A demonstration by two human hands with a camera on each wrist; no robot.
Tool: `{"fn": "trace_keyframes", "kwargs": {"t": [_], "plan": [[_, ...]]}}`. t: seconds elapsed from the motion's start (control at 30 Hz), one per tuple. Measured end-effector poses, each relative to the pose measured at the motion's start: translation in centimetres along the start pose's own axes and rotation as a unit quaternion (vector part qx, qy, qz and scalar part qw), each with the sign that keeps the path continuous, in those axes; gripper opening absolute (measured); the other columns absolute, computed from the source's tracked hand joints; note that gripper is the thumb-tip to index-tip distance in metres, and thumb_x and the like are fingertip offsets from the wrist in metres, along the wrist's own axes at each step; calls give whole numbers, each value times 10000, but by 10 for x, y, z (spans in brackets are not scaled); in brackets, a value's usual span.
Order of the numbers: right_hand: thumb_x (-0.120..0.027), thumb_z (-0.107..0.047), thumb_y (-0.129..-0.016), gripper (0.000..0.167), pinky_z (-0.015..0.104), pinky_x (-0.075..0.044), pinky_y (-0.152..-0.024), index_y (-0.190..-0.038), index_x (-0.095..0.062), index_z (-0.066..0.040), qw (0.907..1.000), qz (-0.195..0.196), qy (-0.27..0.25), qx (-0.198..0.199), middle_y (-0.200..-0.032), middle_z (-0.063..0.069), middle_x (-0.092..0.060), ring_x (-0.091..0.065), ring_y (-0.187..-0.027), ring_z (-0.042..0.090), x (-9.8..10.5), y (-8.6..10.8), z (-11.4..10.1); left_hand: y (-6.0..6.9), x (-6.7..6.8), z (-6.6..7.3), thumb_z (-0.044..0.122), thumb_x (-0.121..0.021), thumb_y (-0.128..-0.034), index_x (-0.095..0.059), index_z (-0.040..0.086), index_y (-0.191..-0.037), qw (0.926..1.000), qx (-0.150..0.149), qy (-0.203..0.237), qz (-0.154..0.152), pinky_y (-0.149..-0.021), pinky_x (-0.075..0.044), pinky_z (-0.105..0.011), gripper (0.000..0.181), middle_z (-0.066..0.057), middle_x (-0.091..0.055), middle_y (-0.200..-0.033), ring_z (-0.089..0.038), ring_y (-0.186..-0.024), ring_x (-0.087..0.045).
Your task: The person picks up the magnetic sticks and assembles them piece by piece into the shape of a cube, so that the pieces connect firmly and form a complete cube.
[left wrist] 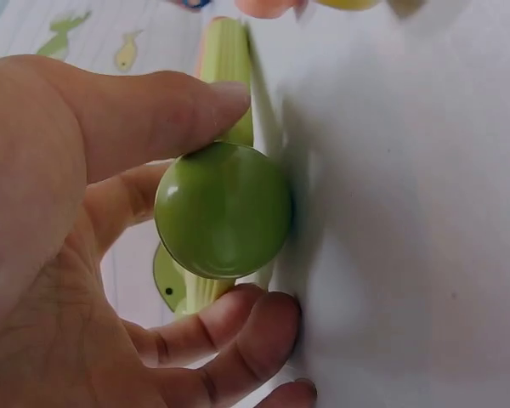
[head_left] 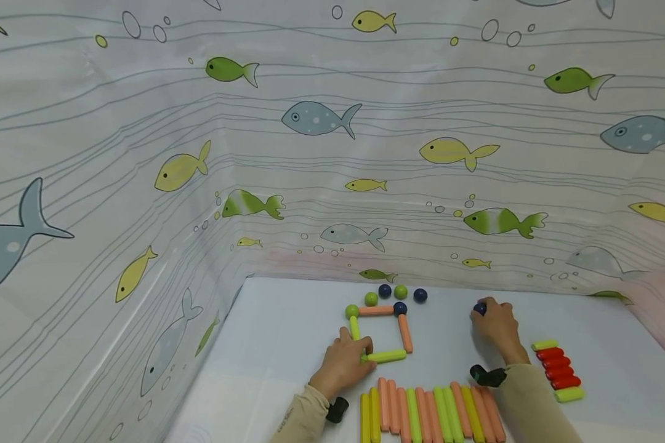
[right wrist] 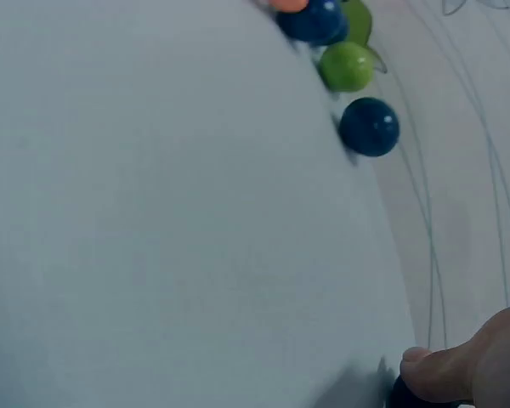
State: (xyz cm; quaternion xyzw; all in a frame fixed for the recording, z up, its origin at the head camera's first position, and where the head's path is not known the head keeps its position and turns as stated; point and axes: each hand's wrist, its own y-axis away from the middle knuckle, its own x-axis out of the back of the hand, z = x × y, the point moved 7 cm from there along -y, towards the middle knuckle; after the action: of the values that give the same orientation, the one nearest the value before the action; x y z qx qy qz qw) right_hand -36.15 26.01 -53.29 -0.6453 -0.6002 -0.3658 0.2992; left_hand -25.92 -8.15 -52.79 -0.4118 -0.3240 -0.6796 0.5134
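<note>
In the head view, my left hand (head_left: 343,363) is at the near left corner of a square of magnetic sticks and balls. Its thumb and fingers grip around a green ball (left wrist: 223,211) with light green sticks running from it, one being the near-side stick (head_left: 386,356). Orange sticks form the far side (head_left: 377,311) and right side (head_left: 405,334). A green ball (head_left: 351,311) and a dark blue ball (head_left: 400,309) sit at the far corners. Off to the right, my right hand (head_left: 497,326) pinches another dark blue ball (head_left: 479,308) near the table surface.
Behind the square lie loose green balls (head_left: 401,291) and dark blue balls (head_left: 420,296). A row of orange, green and yellow sticks (head_left: 415,412) lies along the near edge. Red and light green sticks (head_left: 556,368) are stacked side by side at right. A fish-print curtain (head_left: 410,246) borders the white table (head_left: 277,320).
</note>
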Motion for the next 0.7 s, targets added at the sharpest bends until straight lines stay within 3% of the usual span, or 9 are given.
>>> {"fn": "trace_keyframes", "kwargs": {"t": [0.13,0.3,0.4,0.53,0.7], "plan": [[-648,-199,-992,500,719,-486,-946,-1360,-535,119,9994,-217,135,240,-1278,473,-529,-559,-1174,624,-8,5,-3,1,1,-2,283,-823,-922,-693,200,-1030,9997,131,223,-54,-615,-369,-292,188,-119,-455,-1041,-200,-729,-454],[-814,-282,-921,480,499,-569,-786,-1261,-658,20,9932,-991,-58,615,-1101,255,-705,-665,-951,369,-21,31,-31,1,3,-2,255,-830,-917,-708,182,-1029,9987,197,465,-33,-626,-367,-289,180,-123,-453,-1040,-198,-747,-453],[-868,-282,-883,410,393,-526,-736,-1174,-699,-46,9832,-1518,-283,975,-1019,106,-712,-632,-895,232,-33,49,-50,1,5,-2,232,-837,-909,-720,160,-1021,9975,207,678,-7,-628,-365,-286,177,-123,-449,-1031,-197,-754,-450],[-907,-274,-847,366,365,-512,-750,-1095,-701,-102,9671,-2151,-617,1214,-964,25,-690,-614,-879,179,-52,70,-72,1,5,-4,218,-839,-903,-723,147,-1007,9957,283,884,-61,-644,-356,-289,171,-108,-436,-1016,-203,-779,-442],[-938,-250,-812,393,341,-508,-733,-1063,-672,-105,9571,-2354,-920,1419,-947,29,-670,-603,-858,178,-67,86,-89,0,4,-7,211,-838,-903,-719,149,-988,9935,305,1087,-161,-671,-345,-290,159,-87,-427,-1006,-204,-805,-433]]}}
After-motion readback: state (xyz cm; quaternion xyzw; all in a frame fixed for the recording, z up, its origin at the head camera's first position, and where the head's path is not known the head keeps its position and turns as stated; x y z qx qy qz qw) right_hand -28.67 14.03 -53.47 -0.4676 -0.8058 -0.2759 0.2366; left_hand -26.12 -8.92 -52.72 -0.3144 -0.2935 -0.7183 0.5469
